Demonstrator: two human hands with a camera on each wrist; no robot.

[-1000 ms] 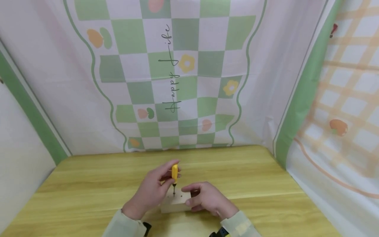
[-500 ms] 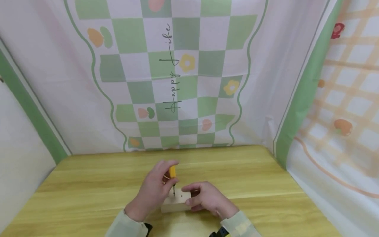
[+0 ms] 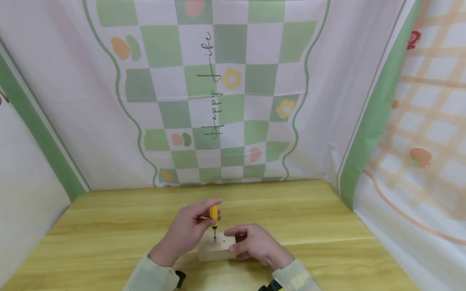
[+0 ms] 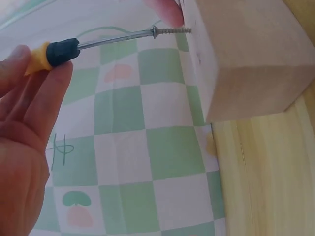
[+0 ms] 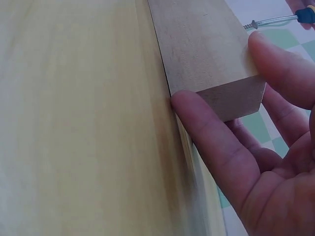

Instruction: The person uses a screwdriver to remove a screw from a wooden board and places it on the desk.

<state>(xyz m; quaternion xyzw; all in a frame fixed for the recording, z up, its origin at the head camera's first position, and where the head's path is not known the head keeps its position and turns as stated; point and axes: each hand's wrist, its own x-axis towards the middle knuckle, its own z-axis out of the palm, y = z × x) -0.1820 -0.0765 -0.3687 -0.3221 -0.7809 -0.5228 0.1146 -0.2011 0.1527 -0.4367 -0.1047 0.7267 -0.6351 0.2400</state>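
Observation:
A yellow-and-black screwdriver [image 3: 214, 214] stands nearly upright, its handle pinched by the fingers and thumb of my left hand [image 3: 185, 228]. Its steel tip meets the head of a screw [image 4: 171, 31], whose threaded shank stands mostly out of the wooden block [image 3: 217, 251]. Small dark holes show in the block's top face on both sides of the screw. My right hand [image 3: 256, 244] holds the block's right end, as the right wrist view shows, with its thumb and fingers around the corners of that end [image 5: 231, 98].
The block rests on a wood-grain table [image 3: 291, 210]. Behind the table hangs a green-and-white checked cloth [image 3: 233, 109], with an orange plaid cloth [image 3: 433, 121] on the right. A dark strap [image 3: 180, 279] shows at the left wrist.
My left fingers have shifted around the screwdriver handle, covering more of it half a second ago and then showing it again. Block and right hand stay nearly in place.

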